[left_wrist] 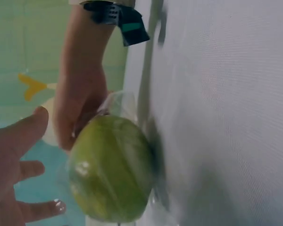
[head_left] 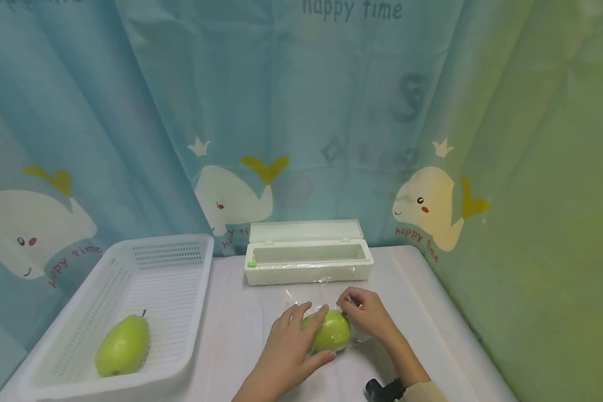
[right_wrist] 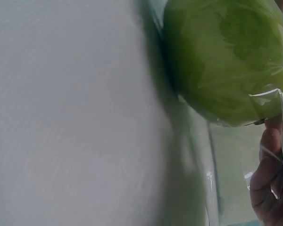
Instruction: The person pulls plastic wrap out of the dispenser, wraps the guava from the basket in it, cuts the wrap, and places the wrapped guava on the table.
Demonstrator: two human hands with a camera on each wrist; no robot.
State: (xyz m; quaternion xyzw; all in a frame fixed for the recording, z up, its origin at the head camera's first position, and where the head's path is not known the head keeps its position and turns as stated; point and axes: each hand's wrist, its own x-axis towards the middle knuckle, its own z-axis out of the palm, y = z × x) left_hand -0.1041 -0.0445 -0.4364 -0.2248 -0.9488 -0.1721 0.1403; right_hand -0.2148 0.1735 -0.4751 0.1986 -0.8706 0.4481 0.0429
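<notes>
A green pear [head_left: 333, 331] sits on the white tabletop with clear cling film [left_wrist: 124, 102] around it. My left hand [head_left: 292, 343] is at its left side, fingers extended and spread over the pear and film. In the left wrist view the thumb and fingers are straight, beside the pear. My right hand [head_left: 369, 315] is at the pear's right end, with curled fingers pinching gathered film. The right wrist view shows wrinkled film stretched over the pear [right_wrist: 226, 61], with the curled fingers [right_wrist: 264, 188] partly behind the film.
A long white cling film box [head_left: 309, 274] stands behind the pear, lid raised, with a green piece at its left end. At the left, a white plastic basket [head_left: 205, 304] holds another pear [head_left: 123, 346]. A patterned curtain [head_left: 306, 111] hangs behind the table.
</notes>
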